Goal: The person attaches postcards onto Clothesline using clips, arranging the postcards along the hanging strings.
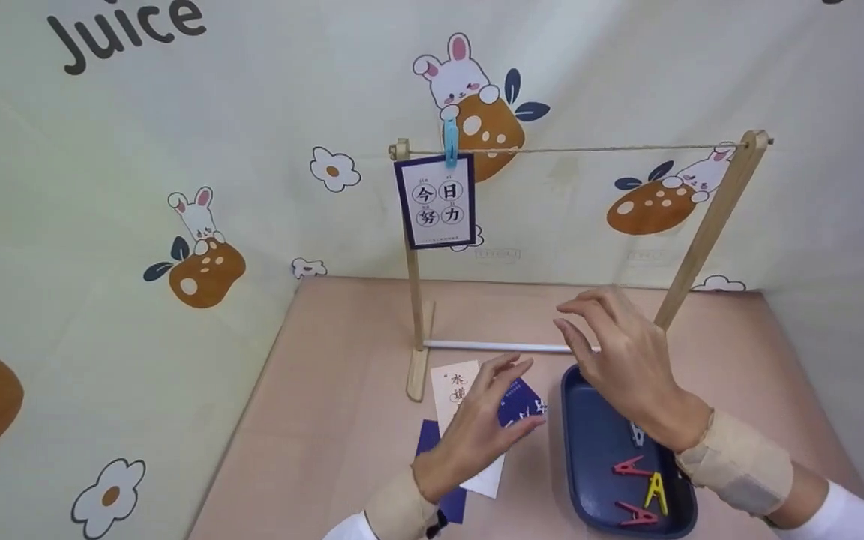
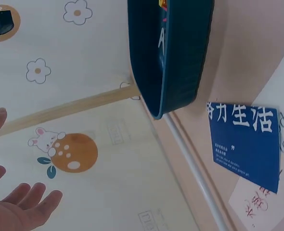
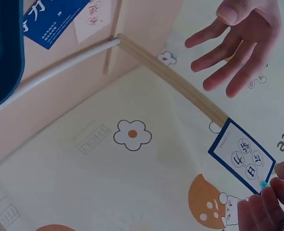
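Observation:
A blue-bordered white card (image 1: 436, 202) hangs at the left end of a string (image 1: 597, 150), clipped by a light blue clothespin (image 1: 451, 141). My left hand (image 1: 481, 424) is raised over the paper cards, thumb apart from the fingers, holding nothing. Above the far end of the dark blue tray (image 1: 574, 472), my right hand (image 1: 627, 367) has its fingers bent loosely, with a gap to the thumb. In the right wrist view, the fingers of the right hand (image 3: 272, 207) overlap the hanging card's clip corner, while the head view shows them apart.
Red clothespins, a yellow clothespin (image 1: 655, 493) and a pale clothespin (image 1: 637, 433) lie in the tray. A blue card (image 1: 520, 401) and a white card (image 1: 453, 375) overlap on the table. The wooden frame's post (image 1: 713, 225) and white crossbar (image 1: 507, 346) stand behind.

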Tool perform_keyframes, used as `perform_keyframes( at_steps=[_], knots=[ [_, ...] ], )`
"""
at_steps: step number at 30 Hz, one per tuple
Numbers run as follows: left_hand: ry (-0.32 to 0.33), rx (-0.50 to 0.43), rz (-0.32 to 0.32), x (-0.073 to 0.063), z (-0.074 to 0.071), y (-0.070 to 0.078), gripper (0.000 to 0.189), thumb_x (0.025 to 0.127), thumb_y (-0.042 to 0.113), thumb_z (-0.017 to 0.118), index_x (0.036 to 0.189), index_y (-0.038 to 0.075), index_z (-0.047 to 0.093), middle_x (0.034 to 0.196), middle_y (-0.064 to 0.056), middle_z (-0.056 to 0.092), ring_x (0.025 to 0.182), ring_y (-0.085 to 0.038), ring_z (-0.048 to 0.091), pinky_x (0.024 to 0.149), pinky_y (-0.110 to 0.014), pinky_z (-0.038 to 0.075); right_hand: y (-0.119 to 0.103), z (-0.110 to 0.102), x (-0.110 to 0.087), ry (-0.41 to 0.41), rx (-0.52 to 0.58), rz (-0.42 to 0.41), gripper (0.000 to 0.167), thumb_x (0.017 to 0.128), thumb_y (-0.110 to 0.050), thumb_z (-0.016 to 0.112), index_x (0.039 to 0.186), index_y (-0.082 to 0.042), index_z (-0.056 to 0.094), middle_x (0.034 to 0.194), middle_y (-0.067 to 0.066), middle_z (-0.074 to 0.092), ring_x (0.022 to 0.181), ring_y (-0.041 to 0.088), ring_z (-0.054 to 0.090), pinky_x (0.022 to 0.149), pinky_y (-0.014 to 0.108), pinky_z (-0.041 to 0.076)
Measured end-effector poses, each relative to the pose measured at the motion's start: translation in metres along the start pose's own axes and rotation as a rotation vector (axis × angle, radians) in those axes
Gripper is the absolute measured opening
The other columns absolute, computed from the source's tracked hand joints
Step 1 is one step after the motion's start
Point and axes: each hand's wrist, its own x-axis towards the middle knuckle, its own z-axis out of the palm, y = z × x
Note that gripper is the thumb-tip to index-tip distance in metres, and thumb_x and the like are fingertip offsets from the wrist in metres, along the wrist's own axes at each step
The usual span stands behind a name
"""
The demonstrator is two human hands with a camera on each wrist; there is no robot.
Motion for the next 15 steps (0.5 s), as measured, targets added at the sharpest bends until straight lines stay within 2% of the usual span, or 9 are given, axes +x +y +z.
perform_keyframes(
  at_steps=[3, 6, 8, 10, 12, 15],
  knots=[
    [0.002, -0.009, 0.020, -0.010, 0.014, 0.002, 0.069, 0.083, 0.024, 0.083, 0.142, 0.006, 0.052, 0.143, -0.015, 0.050, 0.132, -0.027, 0.054, 0.109, -0.036, 0.049, 0.002, 0.003, -0.015, 0.013, -0.033, -0.038, 0.032, 0.077, -0.007, 0.086, 0.105, -0.005, 0.072, 0.097, 0.009, 0.066, 0.081, 0.020, 0.065, 0.058, 0.031, 0.057],
    [-0.004, -0.001, 0.030, -0.021, 0.027, 0.004, 0.069, 0.084, 0.026, 0.082, 0.142, 0.008, 0.052, 0.142, -0.015, 0.050, 0.131, -0.028, 0.055, 0.108, -0.034, 0.050, 0.005, 0.007, -0.031, 0.024, -0.044, -0.044, 0.027, 0.084, -0.014, 0.081, 0.108, -0.005, 0.072, 0.099, 0.010, 0.066, 0.077, 0.020, 0.066, 0.055, 0.031, 0.056],
    [-0.017, 0.015, 0.042, -0.030, 0.036, 0.004, 0.068, 0.085, 0.029, 0.081, 0.143, 0.008, 0.051, 0.141, -0.014, 0.050, 0.130, -0.027, 0.056, 0.106, -0.031, 0.051, 0.008, 0.010, -0.042, 0.015, -0.061, -0.029, 0.025, 0.093, -0.024, 0.072, 0.109, -0.005, 0.071, 0.100, 0.010, 0.065, 0.077, 0.019, 0.066, 0.054, 0.032, 0.056],
    [-0.042, 0.028, 0.064, -0.038, 0.044, 0.004, 0.069, 0.086, 0.030, 0.079, 0.144, 0.008, 0.049, 0.141, -0.014, 0.050, 0.128, -0.026, 0.057, 0.104, -0.027, 0.052, 0.014, 0.013, -0.054, 0.020, -0.090, -0.009, 0.034, 0.101, -0.036, 0.057, 0.107, -0.005, 0.071, 0.099, 0.010, 0.065, 0.074, 0.019, 0.067, 0.053, 0.033, 0.055],
    [-0.059, 0.058, 0.089, -0.045, 0.052, 0.004, 0.070, 0.087, 0.032, 0.078, 0.146, 0.009, 0.047, 0.141, -0.014, 0.050, 0.126, -0.024, 0.057, 0.103, -0.024, 0.051, 0.021, 0.018, -0.067, 0.026, -0.120, 0.008, 0.045, 0.104, -0.043, 0.048, 0.105, -0.004, 0.071, 0.098, 0.010, 0.065, 0.074, 0.021, 0.067, 0.054, 0.036, 0.056],
    [-0.075, 0.101, 0.117, -0.053, 0.062, 0.003, 0.072, 0.087, 0.035, 0.077, 0.147, 0.010, 0.046, 0.142, -0.014, 0.049, 0.125, -0.021, 0.058, 0.103, -0.023, 0.051, 0.034, 0.025, -0.088, 0.033, -0.156, 0.031, 0.051, 0.105, -0.047, 0.043, 0.103, -0.003, 0.071, 0.095, 0.011, 0.065, 0.071, 0.023, 0.066, 0.053, 0.037, 0.056]
  ],
)
